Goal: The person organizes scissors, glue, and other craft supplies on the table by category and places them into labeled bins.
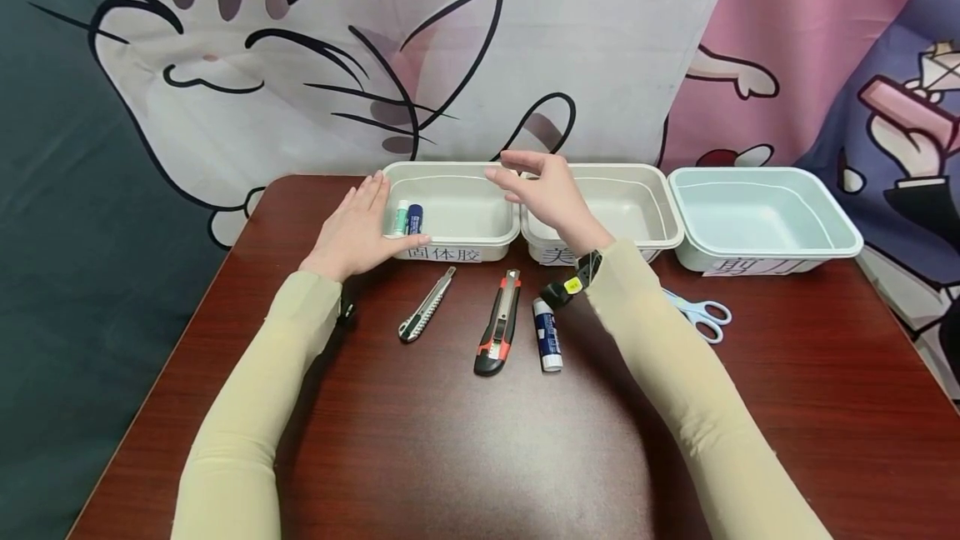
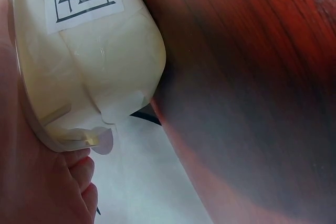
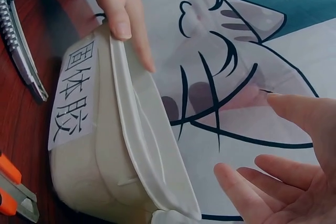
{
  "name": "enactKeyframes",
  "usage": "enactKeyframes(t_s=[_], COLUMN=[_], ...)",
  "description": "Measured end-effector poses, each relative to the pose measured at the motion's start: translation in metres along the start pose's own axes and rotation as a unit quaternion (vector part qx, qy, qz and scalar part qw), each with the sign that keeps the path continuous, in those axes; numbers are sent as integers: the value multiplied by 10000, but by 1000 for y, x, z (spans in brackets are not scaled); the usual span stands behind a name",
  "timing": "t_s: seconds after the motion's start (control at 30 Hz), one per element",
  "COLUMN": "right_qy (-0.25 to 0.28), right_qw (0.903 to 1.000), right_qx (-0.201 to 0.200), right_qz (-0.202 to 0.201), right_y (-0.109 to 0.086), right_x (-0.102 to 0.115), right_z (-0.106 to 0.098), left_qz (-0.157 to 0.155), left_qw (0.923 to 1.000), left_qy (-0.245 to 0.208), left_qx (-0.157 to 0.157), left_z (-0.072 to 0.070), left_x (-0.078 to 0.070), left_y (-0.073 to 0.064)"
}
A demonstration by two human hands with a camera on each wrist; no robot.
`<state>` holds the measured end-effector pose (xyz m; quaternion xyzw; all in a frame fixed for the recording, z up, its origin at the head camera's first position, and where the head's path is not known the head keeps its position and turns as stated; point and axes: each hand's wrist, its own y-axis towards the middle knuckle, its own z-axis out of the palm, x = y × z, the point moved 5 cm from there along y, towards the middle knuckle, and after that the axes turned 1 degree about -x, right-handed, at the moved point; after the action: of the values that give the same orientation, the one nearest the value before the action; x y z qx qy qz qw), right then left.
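Observation:
My left hand (image 1: 360, 227) rests with straight fingers on the left rim of the left cream bin (image 1: 465, 250), its thumb along the front edge. Inside that bin, a green glue stick (image 1: 401, 217) and a blue glue stick (image 1: 415, 219) stand side by side near the left wall. Above the bin's right end hovers my right hand (image 1: 551, 194), thumb and fingers apart with nothing between them. On the table before the bins lie a slim silver utility knife (image 1: 427, 304), a red and black utility knife (image 1: 498, 323) and another blue glue stick (image 1: 547, 334).
A second cream bin (image 1: 660, 236) stands in the middle, partly behind the right hand. At the right is a pale blue bin (image 1: 768, 252); each has a paper label in front. Light blue scissors (image 1: 705, 315) lie partly under the right forearm. A printed curtain (image 1: 615, 40) hangs behind.

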<state>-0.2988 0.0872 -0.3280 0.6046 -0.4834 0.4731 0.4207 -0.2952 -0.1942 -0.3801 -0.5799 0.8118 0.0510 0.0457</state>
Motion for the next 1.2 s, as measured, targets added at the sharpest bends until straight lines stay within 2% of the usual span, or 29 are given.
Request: enactKeyframes(t_s=[0.67, 1.2], right_qy=[-989, -1128], right_qw=[9943, 9904], right_qx=[-21, 196], right_qz=[-394, -768], right_y=[-27, -61], right_x=[4, 8], right_z=[-17, -30], left_qz=[52, 44], left_qw=[10000, 10000], left_qy=[13, -44], left_qx=[-52, -65], left_z=[-3, 1], left_x=[-1, 2], left_y=[2, 2])
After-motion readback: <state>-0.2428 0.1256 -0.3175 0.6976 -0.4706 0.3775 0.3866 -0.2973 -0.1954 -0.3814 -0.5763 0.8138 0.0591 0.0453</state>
